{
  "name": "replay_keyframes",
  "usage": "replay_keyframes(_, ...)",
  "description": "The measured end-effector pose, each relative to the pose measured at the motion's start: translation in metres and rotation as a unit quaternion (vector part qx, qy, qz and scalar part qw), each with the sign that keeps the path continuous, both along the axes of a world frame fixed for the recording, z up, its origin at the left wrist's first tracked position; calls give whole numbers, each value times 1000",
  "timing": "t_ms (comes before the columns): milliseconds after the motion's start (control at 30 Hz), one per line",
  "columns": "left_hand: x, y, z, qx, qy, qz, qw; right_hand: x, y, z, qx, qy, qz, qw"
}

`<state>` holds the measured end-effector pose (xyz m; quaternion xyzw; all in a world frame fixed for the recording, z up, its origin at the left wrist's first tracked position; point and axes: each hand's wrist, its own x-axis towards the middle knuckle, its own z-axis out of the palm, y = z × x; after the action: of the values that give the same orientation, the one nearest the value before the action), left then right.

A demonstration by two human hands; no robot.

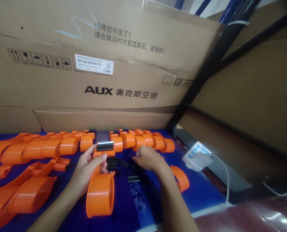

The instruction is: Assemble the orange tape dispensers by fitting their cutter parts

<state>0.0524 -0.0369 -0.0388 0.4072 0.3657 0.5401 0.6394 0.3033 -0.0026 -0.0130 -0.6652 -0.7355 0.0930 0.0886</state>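
Observation:
My left hand [89, 164] is wrapped round an orange tape dispenser [100, 195] in front of me. Its ring faces down toward me, and its head carries a toothed metal blade over a black strip [105, 146]. To the right, my right hand [147, 158] is closed, with its fingers curled inward over several dark parts. Whatever lies in those fingers is hidden. Black handle-like pieces [118, 161] rest between the two hands. A short dark bar [134, 179] lies just below my right hand, beside small dark pieces [139, 198] on the blue surface.
Several orange dispensers [68, 146] line the back of the blue tabletop [203, 185]. Larger ones [33, 195] lie at left, and an orange ring [182, 178] lies right. A cardboard wall [133, 71] stands behind. A white box with a cable [197, 156] sits by the right edge.

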Motion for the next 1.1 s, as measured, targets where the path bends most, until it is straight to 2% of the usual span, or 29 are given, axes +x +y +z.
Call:
replay_keyframes(67, 0, 0, 0, 7, 6, 0, 1000, 0, -1, 3, 3, 16, 18, 1000)
replay_keyframes(167, -1, 1, 0, 16, 16, -1, 1000, -1, -2, 8, 28, 105, 60, 992)
replay_keyframes(300, 0, 2, -1, 20, 20, 6, 1000, -5, -2, 11, 68, 254, 110, 958)
replay_keyframes(433, -1, 4, -1, 16, 21, 11, 1000, -18, -6, 6, 98, 347, 156, 920)
replay_keyframes(700, -1, 4, 0, 11, 6, 16, 1000, -48, -14, -7, 122, 517, 123, 838)
replay_keyframes(967, -2, 3, 0, 27, 15, 11, 999, -59, -10, -5, 169, 636, 43, 752)
replay_keyframes(1100, -1, 2, 1, 38, 22, 5, 999, -61, -6, -5, 149, 672, 51, 723)
